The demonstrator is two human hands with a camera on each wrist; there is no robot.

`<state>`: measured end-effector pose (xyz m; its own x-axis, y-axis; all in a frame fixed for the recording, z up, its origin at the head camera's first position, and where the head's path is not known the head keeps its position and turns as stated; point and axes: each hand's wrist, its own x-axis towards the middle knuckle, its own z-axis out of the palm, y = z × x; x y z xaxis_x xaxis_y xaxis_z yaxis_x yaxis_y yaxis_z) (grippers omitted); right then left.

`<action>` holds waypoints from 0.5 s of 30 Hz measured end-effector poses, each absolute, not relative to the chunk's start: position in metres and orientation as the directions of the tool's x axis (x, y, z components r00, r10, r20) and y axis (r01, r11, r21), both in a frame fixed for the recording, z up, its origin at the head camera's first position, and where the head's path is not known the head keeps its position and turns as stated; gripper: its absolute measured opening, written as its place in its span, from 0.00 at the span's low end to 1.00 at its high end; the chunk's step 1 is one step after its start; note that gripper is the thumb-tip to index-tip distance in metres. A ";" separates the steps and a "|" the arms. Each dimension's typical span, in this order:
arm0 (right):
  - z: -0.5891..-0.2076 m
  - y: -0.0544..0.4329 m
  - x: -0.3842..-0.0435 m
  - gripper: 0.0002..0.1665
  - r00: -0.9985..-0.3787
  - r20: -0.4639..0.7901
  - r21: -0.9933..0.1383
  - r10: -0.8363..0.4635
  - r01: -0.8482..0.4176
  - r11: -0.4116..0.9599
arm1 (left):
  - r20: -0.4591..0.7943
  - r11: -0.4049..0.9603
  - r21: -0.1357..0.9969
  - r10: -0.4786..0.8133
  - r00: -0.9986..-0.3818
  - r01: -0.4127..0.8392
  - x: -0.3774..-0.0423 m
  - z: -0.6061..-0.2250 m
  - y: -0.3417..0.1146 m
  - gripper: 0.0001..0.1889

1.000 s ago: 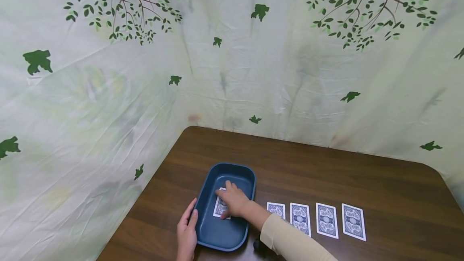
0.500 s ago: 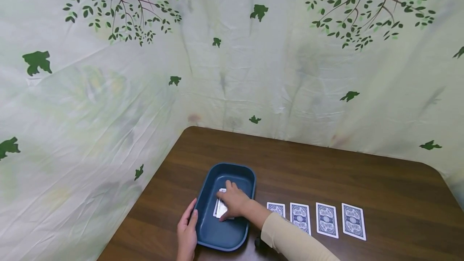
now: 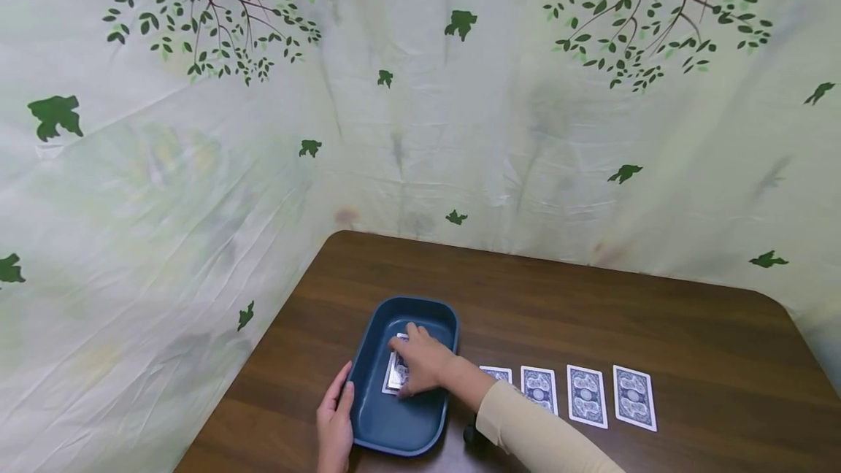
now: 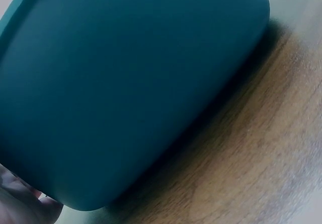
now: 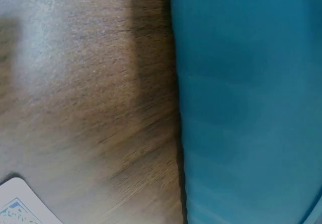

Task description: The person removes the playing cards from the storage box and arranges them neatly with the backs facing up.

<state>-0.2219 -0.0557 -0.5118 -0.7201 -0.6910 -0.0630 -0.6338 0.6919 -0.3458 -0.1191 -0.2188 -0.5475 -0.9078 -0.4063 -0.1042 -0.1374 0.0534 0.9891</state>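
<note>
Blue-backed playing cards (image 3: 393, 377) lie overlapping, face down, in the blue tray (image 3: 394, 425). My right hand (image 3: 423, 360) reaches into the tray from the right and holds the top card, fingers at its far end and thumb at its near end. The hand covers much of the cards, so their number is unclear. At the tray's left side my left hand (image 3: 335, 422) grips the wall, thumb near the rim. In the left wrist view the tray's outer wall (image 4: 136, 83) fills most of the frame, with part of a hand (image 4: 25, 201) at the lower left corner.
Several face-down cards (image 3: 587, 396) stand in a row on the brown wooden table (image 3: 525, 298), right of the tray. My right sleeve (image 3: 532, 422) partly hides the nearer ones. A dark object (image 3: 473, 435) shows under the right wrist. A leaf-printed cloth (image 3: 420, 130) hangs behind the table.
The top card under my right hand tilted and caught the light half a second ago; now it lies flatter, shifted slightly toward the far end. The left hand keeps its grip. The head view shifted slightly.
</note>
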 end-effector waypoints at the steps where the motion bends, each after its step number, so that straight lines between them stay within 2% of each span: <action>1: -0.512 -0.055 -0.222 0.42 -0.722 -0.062 -0.336 -0.690 -0.636 0.695 | -0.104 0.053 0.989 -0.405 -0.908 -0.137 -0.119 -0.548 -0.218 0.21; 7: -0.510 -0.050 -0.220 0.40 -0.717 -0.055 -0.304 -0.695 -0.651 0.696 | -0.088 0.050 0.992 -0.411 -0.908 -0.119 -0.118 -0.549 -0.216 0.21; 15: -0.479 -0.020 -0.219 0.39 -0.670 0.048 -0.410 -0.741 -0.690 0.597 | -0.052 0.059 0.995 -0.434 -0.899 -0.085 -0.121 -0.553 -0.218 0.21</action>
<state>-0.2192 -0.0198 -0.4793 -0.6696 -0.7412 0.0480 -0.6898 0.5966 -0.4101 -0.1207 -0.2178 -0.5525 -0.8993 -0.4343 -0.0516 -0.0853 0.0586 0.9946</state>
